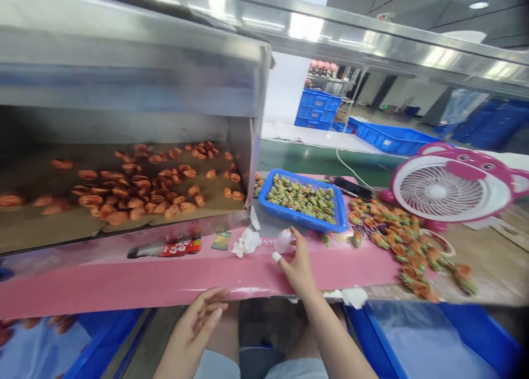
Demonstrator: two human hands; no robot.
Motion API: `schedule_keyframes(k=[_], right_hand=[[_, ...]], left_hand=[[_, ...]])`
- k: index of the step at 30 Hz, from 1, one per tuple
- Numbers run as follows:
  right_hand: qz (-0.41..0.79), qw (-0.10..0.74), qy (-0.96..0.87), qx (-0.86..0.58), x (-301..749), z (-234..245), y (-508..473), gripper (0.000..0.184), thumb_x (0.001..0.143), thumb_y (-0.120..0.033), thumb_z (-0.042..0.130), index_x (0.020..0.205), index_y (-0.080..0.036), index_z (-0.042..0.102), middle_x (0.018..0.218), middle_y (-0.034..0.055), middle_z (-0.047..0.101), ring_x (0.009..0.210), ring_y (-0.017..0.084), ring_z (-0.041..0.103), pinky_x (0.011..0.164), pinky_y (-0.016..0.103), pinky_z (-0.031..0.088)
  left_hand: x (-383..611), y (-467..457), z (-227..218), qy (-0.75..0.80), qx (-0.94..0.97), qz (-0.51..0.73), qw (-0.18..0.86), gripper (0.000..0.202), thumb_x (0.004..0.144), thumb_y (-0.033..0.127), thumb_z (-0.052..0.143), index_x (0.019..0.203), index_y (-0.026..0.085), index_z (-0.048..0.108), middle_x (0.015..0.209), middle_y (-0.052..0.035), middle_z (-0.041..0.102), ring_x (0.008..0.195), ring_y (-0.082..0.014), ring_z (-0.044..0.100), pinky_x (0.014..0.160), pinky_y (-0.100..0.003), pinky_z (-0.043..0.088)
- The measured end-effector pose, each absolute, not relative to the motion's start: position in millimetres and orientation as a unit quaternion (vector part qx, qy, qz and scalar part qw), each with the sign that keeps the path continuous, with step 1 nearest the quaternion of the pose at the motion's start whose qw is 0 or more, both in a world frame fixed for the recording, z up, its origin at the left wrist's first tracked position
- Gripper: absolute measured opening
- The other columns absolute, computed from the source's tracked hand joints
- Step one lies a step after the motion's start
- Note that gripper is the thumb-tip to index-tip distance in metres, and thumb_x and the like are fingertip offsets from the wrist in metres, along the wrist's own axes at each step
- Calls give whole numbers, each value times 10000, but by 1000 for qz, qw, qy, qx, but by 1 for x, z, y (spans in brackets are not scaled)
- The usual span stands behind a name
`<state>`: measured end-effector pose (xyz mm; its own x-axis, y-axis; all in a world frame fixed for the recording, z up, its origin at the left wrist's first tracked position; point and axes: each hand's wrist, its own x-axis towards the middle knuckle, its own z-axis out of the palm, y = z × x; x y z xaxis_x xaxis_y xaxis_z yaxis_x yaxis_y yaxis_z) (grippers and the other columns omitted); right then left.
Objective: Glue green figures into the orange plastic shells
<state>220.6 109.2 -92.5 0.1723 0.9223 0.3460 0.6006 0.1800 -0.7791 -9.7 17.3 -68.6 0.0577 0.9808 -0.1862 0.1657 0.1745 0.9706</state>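
My right hand reaches over a pink board, fingers apart, its thumb tip wrapped in white. A crumpled white tissue lies just beside its fingers, and I cannot tell if they touch. My left hand hangs open and empty at the board's front edge. Beyond it, a steel bin holds many orange-brown pieces. A blue tray is filled with small green-and-red pieces. Orange-and-green pieces lie scattered on the bench to the right.
A pink fan stands at the right, with a black phone behind the tray. A red-labelled tube, a small card and another tissue lie on the board. Blue crates sit below; more stand in the background.
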Motion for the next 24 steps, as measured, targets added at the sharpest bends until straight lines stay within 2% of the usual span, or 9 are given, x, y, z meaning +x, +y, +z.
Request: schedule_keyframes(k=[3,6,8,9,12,16,24], right_hand=[[182,439,-624,-621,216,-95,119,569,682,-286,530,1209,-164,353,1171,109,453,1052,253,414,890,414,338],[185,413,-627,-634,219,-100,122,434,698,-286,494,1112,-162,456,1043,99,535,958,261,454,825,408,362],[183,398,-627,-644,223,-101,121,388,703,-301,485,1067,-168,488,978,90,555,895,255,472,770,383,379],[181,391,-627,-649,225,-101,119,383,702,-310,485,1058,-169,491,964,87,555,879,253,474,748,369,383],[174,373,-625,-664,232,-102,111,381,704,-333,487,1050,-174,485,914,73,555,847,245,474,701,338,384],[167,360,-612,-684,249,-106,92,358,714,-393,484,989,-164,499,821,66,555,792,237,475,668,330,385],[160,353,-588,-710,278,-124,65,469,683,-506,501,1004,-164,497,889,89,562,837,248,485,713,348,401]], left_hand=[[-27,38,-49,591,565,412,403,317,784,379,453,1052,222,519,1100,-69,582,997,-216,542,854,-331,437],[-54,80,-23,618,654,400,174,316,808,350,408,1075,210,500,1104,-60,575,1016,-205,519,883,-340,402],[-71,117,-3,648,687,329,-18,320,820,341,376,1074,194,504,1105,-56,576,1027,-205,499,888,-342,382],[-78,137,6,655,686,314,-45,323,817,327,383,1076,180,509,1127,-63,563,1053,-215,477,913,-351,353],[-93,195,25,670,691,265,-65,288,811,254,392,1040,188,554,1114,-64,574,1051,-238,481,915,-373,333],[-109,245,31,695,691,190,-58,235,805,260,469,1005,186,567,1035,-59,598,972,-217,529,834,-380,403],[-140,278,31,781,616,88,-48,253,818,310,478,1002,148,539,1041,-68,558,931,-198,538,791,-409,437]])
